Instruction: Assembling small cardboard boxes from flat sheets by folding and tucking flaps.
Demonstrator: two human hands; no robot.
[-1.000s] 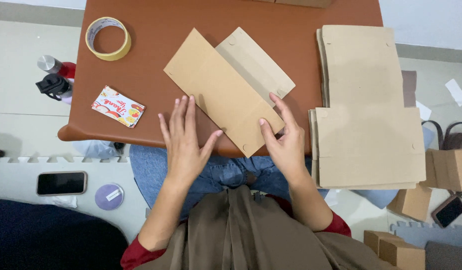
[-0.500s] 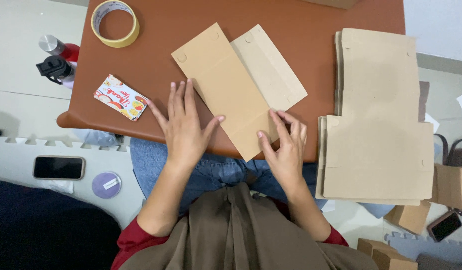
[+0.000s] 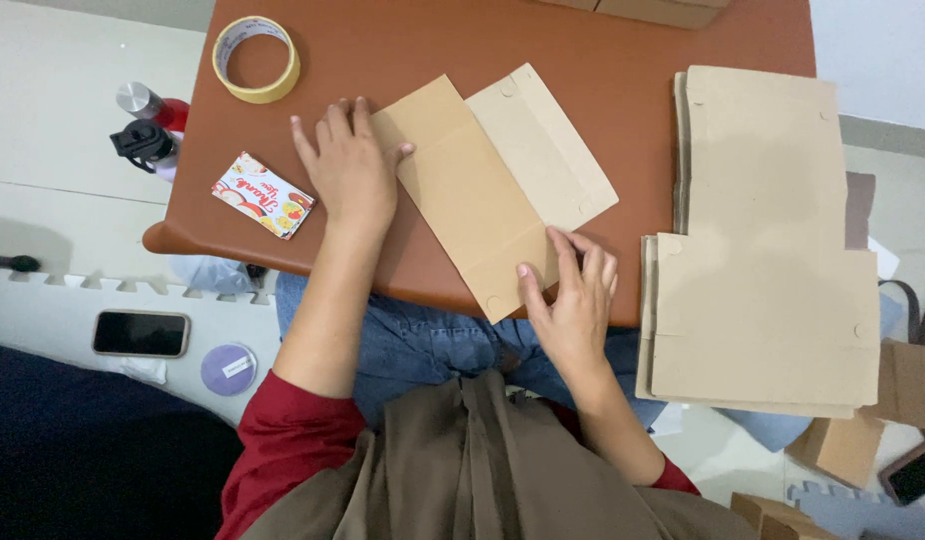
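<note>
Between the left hand [image 3: 351, 170], pressed flat and open on its upper end, and the right hand [image 3: 573, 300], fingertips spread on its lower edge, the folded cardboard blank [image 3: 463, 195] lies creased but unassembled on the counter [image 3: 623, 60], beside a stack of flat blanks [image 3: 773, 280] off the right hand's far side.

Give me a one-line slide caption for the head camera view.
Left hand and right hand press a folded cardboard sheet on a brown table.

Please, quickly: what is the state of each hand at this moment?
Left hand: open, lying flat on the table beside the folded cardboard sheet, thumb touching its edge.
Right hand: fingers bent, pressing the sheet's near corner; no grasp visible.
</note>
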